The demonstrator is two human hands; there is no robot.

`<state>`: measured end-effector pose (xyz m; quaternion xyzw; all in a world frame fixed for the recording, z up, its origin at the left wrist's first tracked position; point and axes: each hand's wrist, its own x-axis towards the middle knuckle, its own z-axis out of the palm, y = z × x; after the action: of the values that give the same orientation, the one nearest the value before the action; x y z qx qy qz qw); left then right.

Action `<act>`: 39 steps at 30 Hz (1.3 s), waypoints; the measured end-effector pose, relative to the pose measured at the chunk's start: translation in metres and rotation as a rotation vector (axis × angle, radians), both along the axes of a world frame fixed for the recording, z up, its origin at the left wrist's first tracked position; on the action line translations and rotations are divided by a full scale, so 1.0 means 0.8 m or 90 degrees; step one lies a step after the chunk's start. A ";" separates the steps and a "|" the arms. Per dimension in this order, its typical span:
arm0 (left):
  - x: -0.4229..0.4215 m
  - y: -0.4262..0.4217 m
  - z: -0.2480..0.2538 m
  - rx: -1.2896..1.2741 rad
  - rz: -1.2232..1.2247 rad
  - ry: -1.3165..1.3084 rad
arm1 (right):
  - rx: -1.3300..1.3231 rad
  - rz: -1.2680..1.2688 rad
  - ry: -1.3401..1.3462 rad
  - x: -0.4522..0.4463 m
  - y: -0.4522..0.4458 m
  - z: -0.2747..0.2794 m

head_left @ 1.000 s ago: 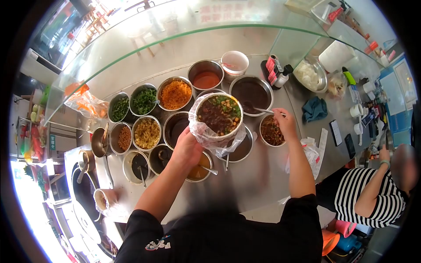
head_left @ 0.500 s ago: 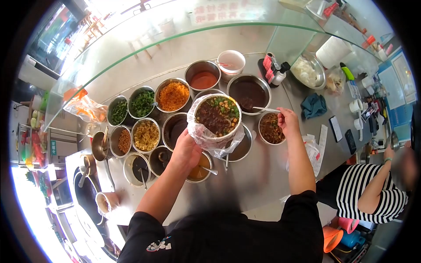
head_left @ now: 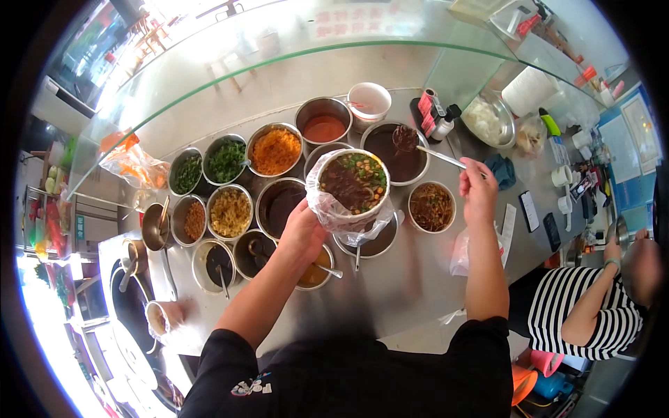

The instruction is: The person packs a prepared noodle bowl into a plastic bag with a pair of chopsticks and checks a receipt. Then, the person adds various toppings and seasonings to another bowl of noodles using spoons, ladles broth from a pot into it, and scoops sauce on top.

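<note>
My left hand (head_left: 304,234) is closed round a plastic-lined bowl (head_left: 341,221), raised above the pots. The bowl holds dark food topped with chopped greens and peanut-like bits. In my right hand (head_left: 478,189) is the handle of a metal spoon (head_left: 440,156). Its scoop carries a dark red-brown heap (head_left: 405,138) over the pot of dark sauce (head_left: 380,150). Below the spoon, near my right forearm, stands a second bowl (head_left: 432,207) with brown shredded food. Part of a pot (head_left: 373,245) is hidden under the raised bowl.
Several metal pots hold chopped greens (head_left: 225,160), orange bits (head_left: 276,151) and yellow bits (head_left: 231,213). A glass screen (head_left: 279,59) runs along the far side. To the right lie a teal cloth (head_left: 500,171) and phones (head_left: 529,211). A person in a striped top (head_left: 571,306) stands at right.
The spoon has risen out of the dark sauce pot with a heap in its scoop. My right hand has shifted slightly right, and the raised bowl a little right too.
</note>
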<state>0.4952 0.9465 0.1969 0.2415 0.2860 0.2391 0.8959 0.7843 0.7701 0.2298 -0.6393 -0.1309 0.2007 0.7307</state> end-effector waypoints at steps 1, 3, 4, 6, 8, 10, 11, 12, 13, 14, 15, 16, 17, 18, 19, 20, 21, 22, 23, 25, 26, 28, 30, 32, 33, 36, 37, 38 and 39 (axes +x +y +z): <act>0.001 0.000 -0.002 -0.001 0.004 -0.001 | -0.001 0.004 -0.001 -0.008 -0.003 0.020; 0.003 0.000 -0.004 -0.001 0.000 -0.009 | 0.030 0.033 -0.004 -0.029 -0.009 0.056; 0.004 -0.001 -0.003 -0.001 0.003 -0.010 | 0.029 0.047 -0.003 -0.037 -0.013 0.066; 0.004 -0.003 0.000 0.000 -0.001 -0.017 | 0.002 0.075 -0.001 -0.056 -0.017 0.085; 0.005 -0.003 -0.001 0.001 -0.002 -0.016 | -0.040 0.125 -0.021 -0.068 -0.021 0.086; 0.004 -0.002 -0.001 0.002 -0.003 -0.015 | -0.060 0.162 -0.058 -0.080 -0.022 0.085; 0.004 -0.003 0.000 -0.003 -0.010 -0.016 | -0.079 0.199 -0.094 -0.085 -0.022 0.085; 0.004 -0.003 0.000 -0.006 -0.016 -0.017 | -0.090 0.224 -0.144 -0.090 -0.024 0.085; 0.004 -0.004 0.001 -0.006 -0.014 -0.017 | -0.089 0.226 -0.144 -0.090 -0.024 0.083; 0.004 -0.005 0.001 -0.010 -0.012 -0.020 | -0.083 0.254 -0.261 -0.090 -0.023 0.079; 0.003 -0.006 0.002 -0.014 -0.011 -0.023 | -0.076 0.281 -0.378 -0.090 -0.022 0.076; 0.002 -0.007 0.004 -0.014 -0.010 -0.022 | -0.069 0.282 -0.466 -0.091 -0.021 0.076; 0.002 -0.007 0.006 -0.013 -0.010 -0.025 | -0.067 0.283 -0.465 -0.092 -0.020 0.075; 0.002 -0.007 0.007 -0.011 -0.010 -0.028 | -0.030 0.270 -0.469 -0.093 -0.021 0.071; 0.000 -0.008 0.010 -0.010 -0.008 -0.028 | 0.007 0.256 -0.472 -0.094 -0.021 0.066; -0.001 -0.008 0.012 -0.011 -0.013 -0.032 | 0.009 0.257 -0.472 -0.093 -0.023 0.061; -0.003 -0.009 0.014 -0.013 -0.017 -0.036 | 0.069 0.198 -0.324 -0.089 -0.026 0.055; -0.004 -0.009 0.014 -0.012 -0.015 -0.035 | 0.127 0.138 -0.174 -0.084 -0.029 0.048; -0.006 -0.010 0.015 -0.013 -0.013 -0.036 | 0.128 0.139 -0.173 -0.075 -0.029 0.041; -0.009 -0.012 0.018 -0.011 -0.010 -0.035 | 0.059 0.075 -0.121 -0.047 -0.017 0.021; -0.010 -0.013 0.020 -0.007 -0.005 -0.033 | 0.005 0.032 -0.103 -0.037 -0.006 0.002; -0.016 -0.017 0.025 0.002 -0.002 -0.032 | -0.036 0.057 -0.114 -0.008 0.009 -0.054; -0.023 -0.022 0.031 0.008 0.008 -0.025 | -0.076 0.079 -0.127 -0.006 0.012 -0.078; -0.031 -0.028 0.036 0.012 0.010 -0.017 | -0.126 0.021 -0.225 -0.016 0.010 -0.087; -0.035 -0.031 0.039 0.012 0.014 -0.011 | -0.122 0.016 -0.226 -0.028 0.003 -0.079; -0.047 -0.047 0.046 0.014 0.016 -0.024 | -0.126 0.125 -0.137 -0.111 -0.042 -0.054; -0.051 -0.052 0.049 0.015 0.008 -0.027 | -0.071 0.197 -0.057 -0.146 -0.056 -0.052; -0.056 -0.059 0.049 0.009 0.009 -0.038 | -0.036 0.266 0.092 -0.177 -0.067 -0.044; -0.060 -0.065 0.050 0.004 0.009 -0.048 | 0.002 0.333 0.242 -0.205 -0.075 -0.034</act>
<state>0.4470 0.8942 0.2369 0.2330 0.2533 0.2554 0.9035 0.6207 0.7098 0.2028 -0.5337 -0.1519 0.4971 0.6671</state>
